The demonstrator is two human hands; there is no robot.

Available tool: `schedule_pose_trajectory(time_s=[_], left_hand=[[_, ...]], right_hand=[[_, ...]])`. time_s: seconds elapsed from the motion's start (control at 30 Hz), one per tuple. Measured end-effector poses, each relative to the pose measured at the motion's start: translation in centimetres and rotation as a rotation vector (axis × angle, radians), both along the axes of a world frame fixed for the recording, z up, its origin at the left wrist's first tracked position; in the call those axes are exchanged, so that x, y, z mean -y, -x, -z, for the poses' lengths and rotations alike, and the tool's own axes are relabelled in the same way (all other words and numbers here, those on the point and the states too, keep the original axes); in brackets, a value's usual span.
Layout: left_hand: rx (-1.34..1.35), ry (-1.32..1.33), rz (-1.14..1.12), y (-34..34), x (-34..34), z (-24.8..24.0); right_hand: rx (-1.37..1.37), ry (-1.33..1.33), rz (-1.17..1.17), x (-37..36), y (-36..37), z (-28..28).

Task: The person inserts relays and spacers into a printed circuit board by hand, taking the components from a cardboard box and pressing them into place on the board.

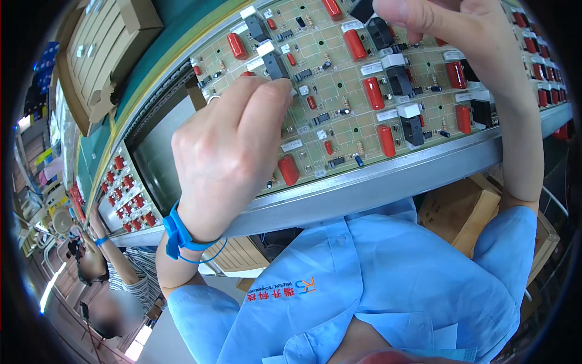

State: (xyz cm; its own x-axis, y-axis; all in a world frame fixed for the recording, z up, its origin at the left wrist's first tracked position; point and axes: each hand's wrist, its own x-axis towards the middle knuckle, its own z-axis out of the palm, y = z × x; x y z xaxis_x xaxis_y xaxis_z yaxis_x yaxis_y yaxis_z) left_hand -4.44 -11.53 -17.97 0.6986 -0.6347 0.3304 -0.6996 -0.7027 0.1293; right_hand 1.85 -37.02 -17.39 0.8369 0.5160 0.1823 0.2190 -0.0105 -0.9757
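Head view: shows translucent green circuit boards [330, 43] set along a silver metal rail [388, 173], bearing glossy red oval capacitors [373, 93]. Noted left hand [221, 142] curled over the boards with fingertips hidden; cannot tell whether grasping. Noted right hand [473, 36] bent over the boards, thumb against a black rectangular block [362, 11]; cannot confirm a grip. Recorded an open brown cardboard box [103, 54] containing small white pieces [91, 50], and below the rail a tan cardboard carton [461, 209] with contents hidden.

The capacitors [373, 93] are red (the wristband [174, 235] bright blue).
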Motion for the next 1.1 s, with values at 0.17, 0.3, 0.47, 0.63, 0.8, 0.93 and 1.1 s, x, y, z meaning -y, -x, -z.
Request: schedule_pose_trajectory(time_s=[0.17, 0.3, 0.47, 0.63, 0.8, 0.93, 1.1], left_hand=[[-0.185, 0.025, -0.064, -0.1, -0.2, -1.2], [-0.150, 0.095, -0.043, -0.1, -0.4, -0.4], [-0.213, 0.142, -0.124, 0.4, -0.4, -0.2], [-0.164, 0.209, -0.066, -0.3, -0.5, 0.5], [-0.072, 0.117, -0.005, 0.0, -0.7, 0.4], [-0.148, -0.009, 0.029, -0.1, -0.1, -0.5], [-0.328, 0.143, -0.099, 0.5, -1.1, -1.2]], right_hand=[[-0.074, 0.057, -0.013, -0.3, 0.1, -0.2], [-0.061, 0.099, -0.016, -0.6, 0.0, -0.3], [-0.061, 0.143, -0.014, -0.8, 0.1, 0.2], [0.301, -0.649, -0.416, -2.5, -2.6, 4.9], [0.288, -0.663, -0.396, -2.6, -2.5, 5.1], [0.323, -0.691, -0.349, -2.4, -2.4, 5.4], [0.026, 0.372, 0.003, -1.5, 1.6, -2.2]])
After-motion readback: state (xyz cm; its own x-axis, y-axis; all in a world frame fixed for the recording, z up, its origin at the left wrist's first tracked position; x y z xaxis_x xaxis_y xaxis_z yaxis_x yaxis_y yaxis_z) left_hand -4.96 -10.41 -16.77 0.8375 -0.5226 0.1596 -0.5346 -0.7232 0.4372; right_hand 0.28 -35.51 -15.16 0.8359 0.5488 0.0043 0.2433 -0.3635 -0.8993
